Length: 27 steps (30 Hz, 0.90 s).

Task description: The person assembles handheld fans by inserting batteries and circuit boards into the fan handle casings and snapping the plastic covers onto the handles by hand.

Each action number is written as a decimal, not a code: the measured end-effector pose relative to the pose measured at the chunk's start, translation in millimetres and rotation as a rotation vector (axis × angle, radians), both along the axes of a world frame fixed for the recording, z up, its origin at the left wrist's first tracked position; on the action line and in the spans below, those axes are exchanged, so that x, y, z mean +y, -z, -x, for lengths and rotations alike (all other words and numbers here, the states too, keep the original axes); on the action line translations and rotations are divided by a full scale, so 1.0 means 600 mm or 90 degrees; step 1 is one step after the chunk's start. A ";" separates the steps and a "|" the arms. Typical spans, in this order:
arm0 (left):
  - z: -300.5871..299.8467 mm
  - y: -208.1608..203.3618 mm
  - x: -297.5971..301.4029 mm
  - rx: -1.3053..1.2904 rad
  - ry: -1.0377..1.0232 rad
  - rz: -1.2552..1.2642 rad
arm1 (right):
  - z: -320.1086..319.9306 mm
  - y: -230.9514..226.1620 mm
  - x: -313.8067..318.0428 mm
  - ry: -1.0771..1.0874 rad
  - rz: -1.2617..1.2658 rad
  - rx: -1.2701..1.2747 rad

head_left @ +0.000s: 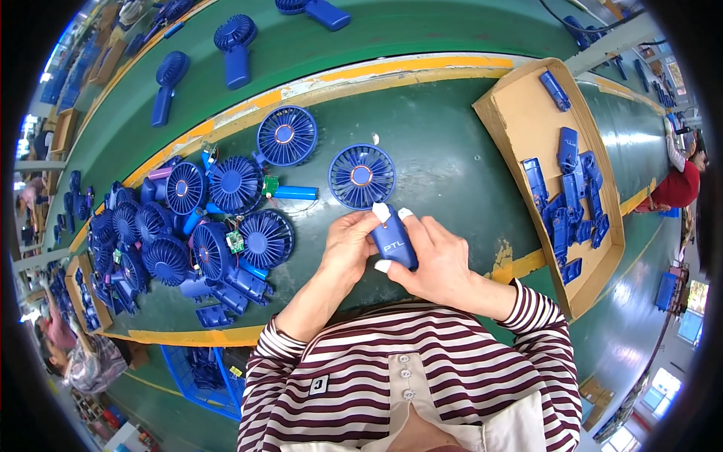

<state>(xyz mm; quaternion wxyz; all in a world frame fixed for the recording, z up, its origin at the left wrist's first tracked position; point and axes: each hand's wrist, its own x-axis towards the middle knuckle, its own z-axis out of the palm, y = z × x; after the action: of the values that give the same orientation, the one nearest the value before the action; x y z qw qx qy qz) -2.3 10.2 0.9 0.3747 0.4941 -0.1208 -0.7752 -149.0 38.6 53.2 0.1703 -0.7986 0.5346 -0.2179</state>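
Observation:
Both hands hold one blue hand-held fan over the dark green bench. My left hand point(348, 245) grips the left side of the fan's handle point(394, 242). My right hand point(435, 260) wraps the handle from the right, thumb on its lower end. The round blue fan head point(361, 175) points away from me, just above my fingertips. White tape covers two fingertips.
A heap of unfinished blue fans point(188, 241) with exposed circuit boards lies to the left. A cardboard tray point(520, 120) of blue handle shells point(568, 203) sits on the right. Finished fans point(235, 45) ride a green belt beyond a yellow strip. A blue crate point(199, 373) stands below the bench. Other people work nearby.

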 end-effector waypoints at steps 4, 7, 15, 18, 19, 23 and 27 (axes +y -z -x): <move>-0.006 -0.007 -0.008 0.046 0.019 0.030 | 0.020 0.014 0.019 0.118 -0.148 -0.127; -0.003 -0.011 -0.011 0.049 0.017 0.045 | 0.025 0.025 0.015 0.166 -0.634 -0.321; 0.006 -0.014 -0.001 0.125 0.004 0.117 | 0.007 0.024 -0.001 0.227 -0.847 -0.599; 0.004 -0.010 0.000 0.145 0.019 0.172 | 0.004 0.036 0.007 0.197 -0.701 -0.532; 0.002 -0.009 0.001 0.159 0.018 0.209 | 0.005 0.041 0.011 0.168 -0.608 -0.475; 0.001 -0.012 0.005 0.166 0.015 0.265 | 0.007 0.021 0.011 0.128 -0.463 -0.356; -0.002 -0.013 0.008 0.148 0.021 0.273 | 0.008 0.020 0.011 0.115 -0.473 -0.319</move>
<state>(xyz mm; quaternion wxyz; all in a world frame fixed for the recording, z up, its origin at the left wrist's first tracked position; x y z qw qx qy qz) -1.0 15.1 8.6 0.4698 0.3084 -0.2465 -0.7896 -153.7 45.0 41.5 0.5495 -0.5562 0.5864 -0.2117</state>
